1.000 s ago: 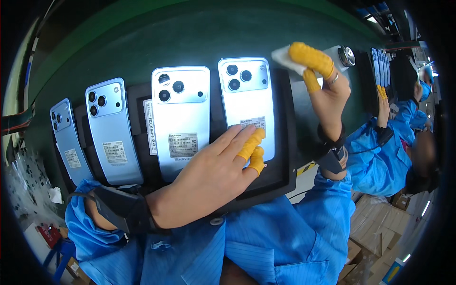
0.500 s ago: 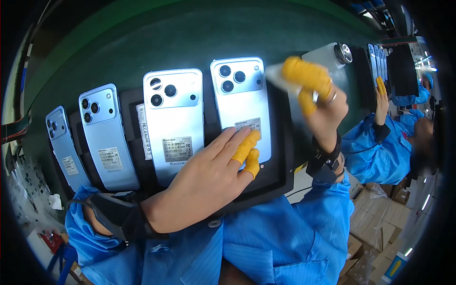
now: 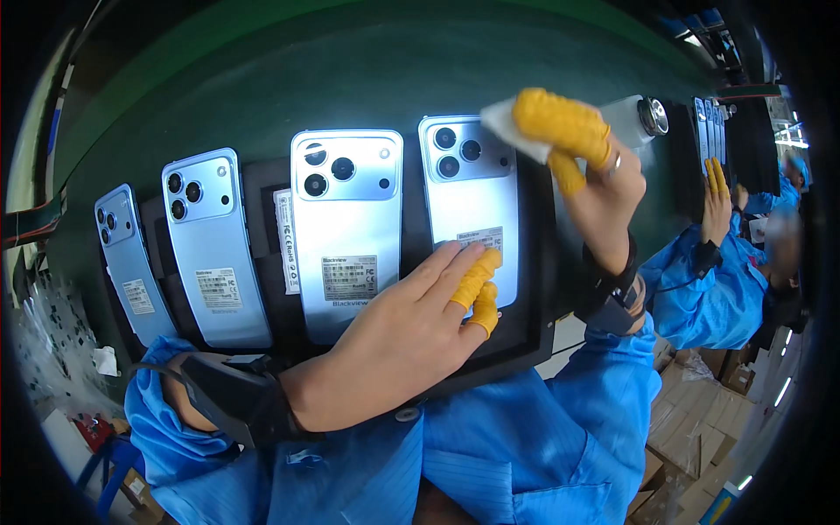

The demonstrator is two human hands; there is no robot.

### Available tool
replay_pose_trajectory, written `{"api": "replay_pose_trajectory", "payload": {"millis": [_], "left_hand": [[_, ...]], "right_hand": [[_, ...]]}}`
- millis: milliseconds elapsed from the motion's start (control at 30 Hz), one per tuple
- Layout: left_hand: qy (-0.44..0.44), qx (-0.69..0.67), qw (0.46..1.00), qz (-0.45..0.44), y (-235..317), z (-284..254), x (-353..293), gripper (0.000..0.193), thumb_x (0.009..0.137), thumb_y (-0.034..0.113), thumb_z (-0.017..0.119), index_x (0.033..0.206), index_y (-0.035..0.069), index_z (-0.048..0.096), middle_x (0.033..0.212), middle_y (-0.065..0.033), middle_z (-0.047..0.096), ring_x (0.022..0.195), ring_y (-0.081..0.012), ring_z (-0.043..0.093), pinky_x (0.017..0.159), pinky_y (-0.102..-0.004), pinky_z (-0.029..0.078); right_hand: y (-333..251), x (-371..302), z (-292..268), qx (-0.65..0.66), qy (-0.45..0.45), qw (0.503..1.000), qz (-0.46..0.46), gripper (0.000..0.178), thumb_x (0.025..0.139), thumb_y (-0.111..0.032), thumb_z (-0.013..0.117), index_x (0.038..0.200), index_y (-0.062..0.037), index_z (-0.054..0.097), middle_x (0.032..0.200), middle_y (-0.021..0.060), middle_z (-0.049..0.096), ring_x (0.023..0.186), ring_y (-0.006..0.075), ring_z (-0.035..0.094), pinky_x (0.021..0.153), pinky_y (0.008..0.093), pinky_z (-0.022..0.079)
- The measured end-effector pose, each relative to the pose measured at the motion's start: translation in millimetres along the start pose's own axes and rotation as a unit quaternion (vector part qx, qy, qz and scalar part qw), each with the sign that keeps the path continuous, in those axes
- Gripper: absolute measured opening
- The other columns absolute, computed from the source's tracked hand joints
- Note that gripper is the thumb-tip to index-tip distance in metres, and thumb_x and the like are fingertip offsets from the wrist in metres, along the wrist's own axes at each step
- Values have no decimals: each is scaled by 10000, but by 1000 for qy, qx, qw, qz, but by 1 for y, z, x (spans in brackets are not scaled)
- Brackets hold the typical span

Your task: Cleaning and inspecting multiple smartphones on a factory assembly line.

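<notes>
My left hand [image 3: 398, 337] lies over the lower part of the rightmost light-blue phone [image 3: 477, 206], fingers extended across its label. Yellow finger cots cover its thumb and forefinger. Between the cot-covered thumb and fingers of my right hand [image 3: 617, 188] is pinched a white wiping cloth [image 3: 503, 122]. The cloth is over the upper right corner of that phone, by the camera block; whether it touches cannot be told. To the left lie another phone [image 3: 350, 223], a third phone [image 3: 214, 249] and a further phone [image 3: 133, 254], all backs up with lenses at the top.
The phones rest in a black tray [image 3: 535, 337] on a dark green worktop [image 3: 350, 74]. A pale bottle with a metal cap [image 3: 650, 116] stands behind my right hand. Clear plastic [image 3: 57, 332] lies at far left. A co-worker's blue sleeve [image 3: 709, 271] and cardboard boxes [image 3: 691, 411] are at right.
My right hand has brought the cloth from beside the right phone to over its upper corner. My left hand stays on the phone. The whole view has shifted slightly.
</notes>
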State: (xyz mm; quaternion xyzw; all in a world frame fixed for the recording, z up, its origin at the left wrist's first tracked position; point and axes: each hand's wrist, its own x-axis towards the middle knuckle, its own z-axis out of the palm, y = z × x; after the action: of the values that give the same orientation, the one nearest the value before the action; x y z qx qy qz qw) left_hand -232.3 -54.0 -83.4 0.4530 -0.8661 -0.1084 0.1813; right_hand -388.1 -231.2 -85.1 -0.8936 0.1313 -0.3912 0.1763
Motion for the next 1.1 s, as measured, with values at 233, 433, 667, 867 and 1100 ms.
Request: {"api": "replay_pose_trajectory", "payload": {"millis": [233, 433, 667, 867, 1100], "left_hand": [[-24, -7, 1000, 3, -1, -1, 2, 173, 757, 126, 584, 892, 33, 639, 1166, -212, 573, 1181, -300, 493, 1031, -375, 357], [-33, -39, 998, -22, 1, -1, 3, 168, 764, 128, 562, 886, 39, 637, 1158, -193, 584, 1199, -292, 475, 1052, -385, 330], [-53, 3, 999, -4, 0, -4, 0, 199, 782, 117, 558, 946, 42, 643, 1165, -189, 584, 1221, -288, 459, 1059, -382, 320], [-54, 11, 998, 0, -6, 1, -17, 203, 799, 124, 553, 961, 40, 643, 1200, -190, 563, 1230, -288, 449, 1064, -376, 310], [-77, -1, 997, -4, 2, -7, 12, 223, 780, 117, 560, 971, 37, 640, 1210, -195, 553, 1232, -279, 447, 1068, -378, 306]], "right_hand": [[13, 13, 29, 45, -134, 987, -71, 59, 703, -45, 701, 725, -9, 659, 718, 115, 652, 681, 250, 647, 893, 419, 473], [15, 11, 19, 181, -190, 961, -84, 69, 605, -10, 597, 662, -24, 634, 650, 86, 614, 566, 216, 577, 828, 413, 451], [41, 16, -8, 181, -173, 967, -49, 144, 632, 1, 558, 740, -2, 654, 766, 105, 661, 682, 228, 613, 845, 389, 417], [16, 11, 35, 104, -73, 992, -4, 207, 714, -18, 691, 915, 18, 660, 958, 151, 659, 1009, 314, 603, 929, 373, 440], [46, 21, -5, 174, -156, 970, -63, 147, 614, 17, 586, 741, 2, 658, 730, 123, 650, 697, 227, 626, 910, 429, 428]]}}
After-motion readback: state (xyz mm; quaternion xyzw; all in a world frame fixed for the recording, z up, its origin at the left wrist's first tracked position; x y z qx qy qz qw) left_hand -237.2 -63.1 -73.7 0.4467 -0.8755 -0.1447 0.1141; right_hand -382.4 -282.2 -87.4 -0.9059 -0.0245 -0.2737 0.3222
